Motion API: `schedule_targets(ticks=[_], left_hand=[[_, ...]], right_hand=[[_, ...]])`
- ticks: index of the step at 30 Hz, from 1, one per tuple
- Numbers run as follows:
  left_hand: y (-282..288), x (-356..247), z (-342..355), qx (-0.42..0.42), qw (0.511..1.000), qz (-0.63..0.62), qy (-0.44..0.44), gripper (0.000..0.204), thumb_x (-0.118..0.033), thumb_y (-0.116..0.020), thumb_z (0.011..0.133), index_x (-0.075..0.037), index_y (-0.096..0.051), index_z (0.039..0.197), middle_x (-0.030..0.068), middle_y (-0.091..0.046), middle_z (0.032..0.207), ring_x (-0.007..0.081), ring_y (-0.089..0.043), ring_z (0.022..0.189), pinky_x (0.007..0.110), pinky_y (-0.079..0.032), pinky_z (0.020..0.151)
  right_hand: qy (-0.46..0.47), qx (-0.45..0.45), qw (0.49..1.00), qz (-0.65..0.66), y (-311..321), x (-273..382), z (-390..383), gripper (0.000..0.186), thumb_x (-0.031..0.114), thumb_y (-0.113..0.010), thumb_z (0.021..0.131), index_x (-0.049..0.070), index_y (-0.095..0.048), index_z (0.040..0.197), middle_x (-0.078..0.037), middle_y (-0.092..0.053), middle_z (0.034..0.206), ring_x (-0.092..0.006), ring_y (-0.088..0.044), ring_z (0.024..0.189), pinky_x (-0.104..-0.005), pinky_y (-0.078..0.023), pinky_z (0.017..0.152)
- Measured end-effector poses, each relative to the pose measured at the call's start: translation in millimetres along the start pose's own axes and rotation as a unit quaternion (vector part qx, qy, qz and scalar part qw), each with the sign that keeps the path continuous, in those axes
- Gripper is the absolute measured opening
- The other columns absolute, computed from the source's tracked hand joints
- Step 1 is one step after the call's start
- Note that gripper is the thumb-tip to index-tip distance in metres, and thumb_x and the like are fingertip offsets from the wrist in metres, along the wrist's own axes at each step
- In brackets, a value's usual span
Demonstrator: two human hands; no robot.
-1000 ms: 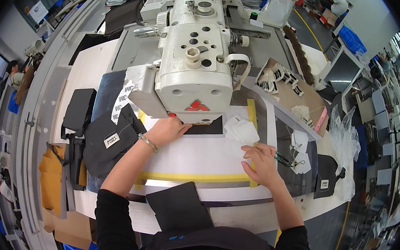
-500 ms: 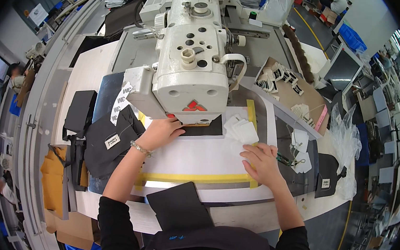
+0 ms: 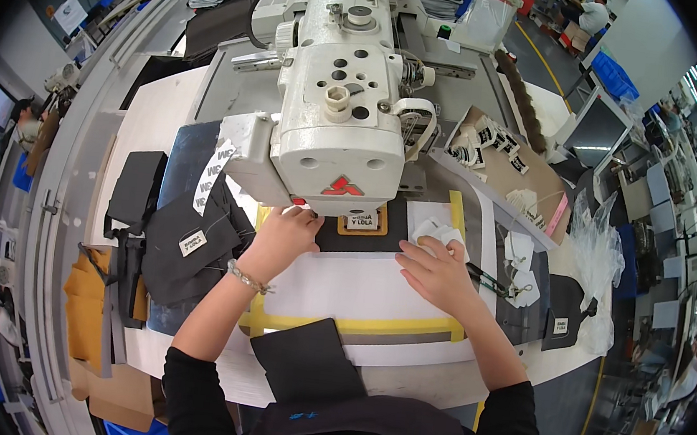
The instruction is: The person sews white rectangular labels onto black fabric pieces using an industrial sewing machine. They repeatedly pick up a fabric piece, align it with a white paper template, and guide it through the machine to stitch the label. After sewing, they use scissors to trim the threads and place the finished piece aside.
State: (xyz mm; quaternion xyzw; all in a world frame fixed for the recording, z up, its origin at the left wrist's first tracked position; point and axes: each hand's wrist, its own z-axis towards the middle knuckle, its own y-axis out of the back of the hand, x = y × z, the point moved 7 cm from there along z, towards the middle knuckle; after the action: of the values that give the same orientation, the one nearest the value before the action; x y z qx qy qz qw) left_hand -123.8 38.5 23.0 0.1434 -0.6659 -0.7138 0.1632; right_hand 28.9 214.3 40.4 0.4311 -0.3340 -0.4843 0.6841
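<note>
Under the head of a white sewing machine (image 3: 339, 154) lies a black fabric piece (image 3: 395, 232). On it sits a small pale label (image 3: 361, 221) inside an orange-brown frame (image 3: 380, 231). My left hand (image 3: 286, 238) rests at the fabric's left end, thumb and fingers apart, some fingertips hidden by the machine head. At the right end my right hand (image 3: 442, 278) reaches in with its fingers spread, fingertips by the fabric's edge. Just beyond those fingers lies a loose pile of white slips (image 3: 433, 229). A white sheet edged with yellow tape (image 3: 372, 324) lies beneath both hands.
Black labelled pieces (image 3: 186, 248) and a dark stack (image 3: 135, 186) lie to the left. A tray (image 3: 493, 199) of labels stands at the right, near dark-handled snips (image 3: 487, 279) and clear plastic (image 3: 592, 258). Another black piece (image 3: 309, 363) lies at the front edge.
The label and its frame now show below the machine head, and the black fabric sits nearer me. My right hand has moved left, toward the fabric's right end. The left hand stays at its left end.
</note>
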Motion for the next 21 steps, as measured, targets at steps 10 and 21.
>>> schedule_targets(ticks=[10,21], left_hand=[[-1.2,-34.8,0.5,-0.02,0.994,0.039,-0.102,0.026,-0.012,-0.064,0.081,-0.005,-0.066,0.106,0.0068,-0.07,0.101,0.0196,-0.067,0.098,0.038,-0.047,0.099],[-3.8,-37.1,-9.5,-0.201,0.975,-0.001,-0.094,0.017,-0.009,-0.064,0.075,-0.003,-0.066,0.09,0.0034,-0.062,0.079,0.0173,-0.062,0.072,0.033,-0.05,0.071]], right_hand=[[0.027,0.017,0.999,-0.038,-18.0,-17.0,25.5,0.018,0.017,-0.066,0.077,0.013,-0.068,0.095,0.005,-0.064,0.102,-0.0154,-0.053,0.108,-0.0392,-0.034,0.088],[0.069,-0.003,0.996,-0.06,-19.1,-7.8,30.2,0.01,0.014,-0.062,0.074,0.013,-0.059,0.084,0.003,-0.058,0.09,-0.0138,-0.055,0.102,-0.0368,-0.037,0.083]])
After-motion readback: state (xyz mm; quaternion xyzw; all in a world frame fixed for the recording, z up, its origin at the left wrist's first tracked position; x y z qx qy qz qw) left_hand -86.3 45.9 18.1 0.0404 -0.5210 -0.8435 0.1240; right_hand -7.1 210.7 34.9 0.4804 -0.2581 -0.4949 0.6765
